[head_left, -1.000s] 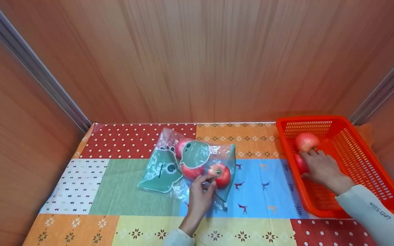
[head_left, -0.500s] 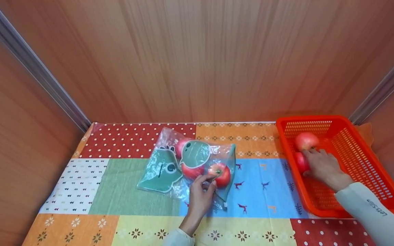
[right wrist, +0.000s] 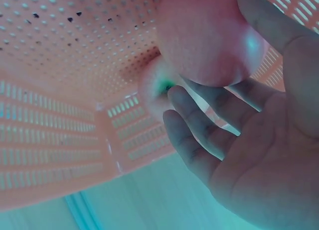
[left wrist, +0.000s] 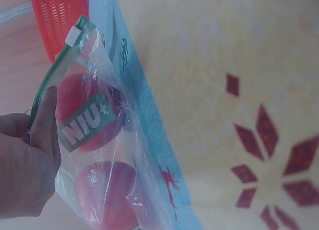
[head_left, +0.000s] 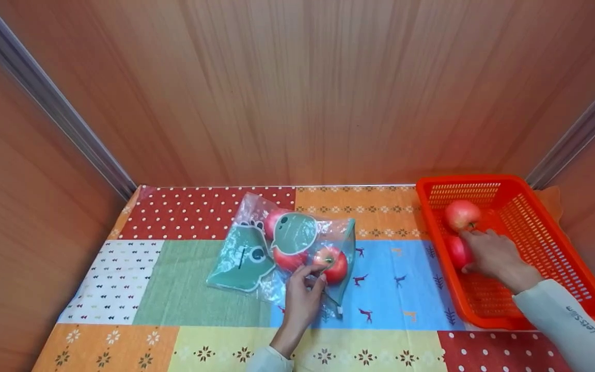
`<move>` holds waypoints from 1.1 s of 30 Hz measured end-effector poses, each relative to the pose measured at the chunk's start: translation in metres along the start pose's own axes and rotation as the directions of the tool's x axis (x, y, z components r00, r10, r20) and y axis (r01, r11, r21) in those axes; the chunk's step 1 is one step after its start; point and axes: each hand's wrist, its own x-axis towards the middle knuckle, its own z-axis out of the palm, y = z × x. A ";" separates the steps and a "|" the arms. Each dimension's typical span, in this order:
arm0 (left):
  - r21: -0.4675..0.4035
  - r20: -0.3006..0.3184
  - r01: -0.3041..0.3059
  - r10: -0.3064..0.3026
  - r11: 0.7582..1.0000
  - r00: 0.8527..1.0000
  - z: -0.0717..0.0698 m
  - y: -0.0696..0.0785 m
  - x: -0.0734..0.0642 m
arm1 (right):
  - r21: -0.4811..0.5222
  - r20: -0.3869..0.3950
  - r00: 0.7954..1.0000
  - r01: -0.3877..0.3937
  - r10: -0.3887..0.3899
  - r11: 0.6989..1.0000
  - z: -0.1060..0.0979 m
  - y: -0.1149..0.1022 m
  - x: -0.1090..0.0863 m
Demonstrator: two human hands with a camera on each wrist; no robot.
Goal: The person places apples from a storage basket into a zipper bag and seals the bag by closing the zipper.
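My left hand (head_left: 301, 302) pinches the green-edged mouth of a clear zip bag (head_left: 246, 264) lying on the cloth. Inside the bag are three red apples, one of them (head_left: 334, 268) close to the opening. The left wrist view shows the bag's white slider (left wrist: 73, 36) at one end of its green zip edge. Over in the red basket, my right hand (head_left: 496, 259) holds an apple (head_left: 459, 252) between thumb and fingers. A second basket apple (head_left: 463, 214) sits just behind it; in the right wrist view this apple (right wrist: 153, 88) is partly covered by the held one.
The red plastic basket (head_left: 576, 261) with slotted walls stands at the right of the table. A patchwork cloth (head_left: 199, 305) covers the tabletop. Wood-grain panels (head_left: 328, 93) rise behind and at both sides.
My right hand has moved slightly toward me in the basket, from between the two apples to the nearer one, which now shows more fully. My left hand and the bag have stayed put.
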 end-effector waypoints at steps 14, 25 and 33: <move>-0.004 -0.006 -0.005 0.005 1.000 1.000 -0.001 0.000 -0.002 | 0.041 -0.058 0.998 -0.016 0.019 0.999 -0.021 -0.001 -0.016; 0.006 -0.021 -0.013 0.013 1.000 1.000 -0.001 0.002 -0.002 | 0.015 -0.159 0.987 0.029 -0.026 0.999 -0.032 -0.009 -0.028; -0.001 -0.014 0.011 -0.011 1.000 1.000 -0.001 0.003 -0.002 | 0.033 -0.232 0.972 0.040 -0.032 0.999 -0.041 -0.024 -0.037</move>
